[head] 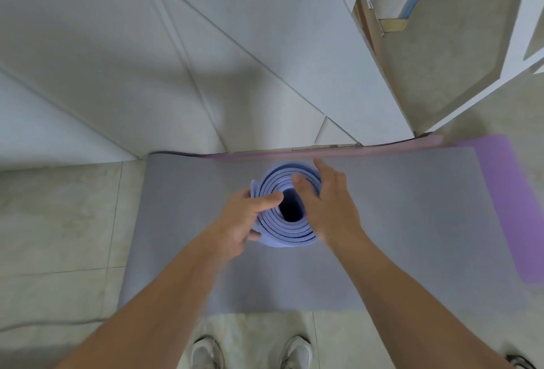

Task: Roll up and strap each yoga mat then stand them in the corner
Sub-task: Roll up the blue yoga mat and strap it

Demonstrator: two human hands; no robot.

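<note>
Your left hand (244, 221) grips the rolled blue mat (294, 236) by its left edge. The thumb lies across the coiled layers towards the hollow middle, and the fingers are curled round the outside. Your right hand (332, 206) is blurred, but its fingers are stretched out flat against the right side of the roll, with the thumb resting over the far rim. It is pressing rather than clasping.

The roll stands on end, so you look straight down into its spiral and dark core. No strap shows from this angle. Whether its lower end touches what lies beneath cannot be told.

Under it a grey mat (397, 236) lies flat on the tiled floor (59, 221), its far edge close against the white panelled wall (176, 59). A purple mat (512, 206) shows from beneath the grey one along the right end and as a thin strip at the far edge.

Your two white shoes (206, 351) stand on the tiles just near of the grey mat. On the far right a white door (379, 80) stands open.
</note>
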